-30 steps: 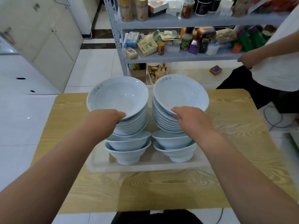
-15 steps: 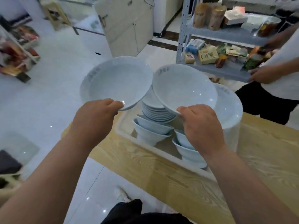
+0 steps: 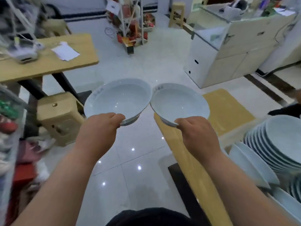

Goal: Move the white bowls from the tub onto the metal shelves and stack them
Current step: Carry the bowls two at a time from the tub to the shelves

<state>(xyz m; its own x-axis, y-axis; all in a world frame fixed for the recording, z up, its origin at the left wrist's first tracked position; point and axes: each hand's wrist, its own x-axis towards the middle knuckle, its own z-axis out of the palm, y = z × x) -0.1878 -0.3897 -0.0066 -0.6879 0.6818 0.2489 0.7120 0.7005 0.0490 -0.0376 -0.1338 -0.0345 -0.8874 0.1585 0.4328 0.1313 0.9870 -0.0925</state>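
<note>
- the left hand [image 3: 101, 126], centre-left of the frame, pinches the near rim of the left bowl [image 3: 118, 97]. its thumb lies over the edge and the other fingers curl underneath, mostly hidden.
- the right hand [image 3: 195, 132], centre-right, grips the near rim of the right bowl [image 3: 179, 101] the same way.
- both bowls are held mouth-up and roughly level over the tiled floor [image 3: 138, 160], rims just beside each other. i cannot tell if they touch.
- one bowl per hand probably means two go per trip, and a rim grip would leave each foot free to set down or nest.
- the stacked bowls [image 3: 280, 144] wait at the lower right, leaning in the tub [image 3: 283, 201] on the wooden table [image 3: 228, 111].
- the metal shelves cannot be made out. the blurred left edge may be them.
</note>
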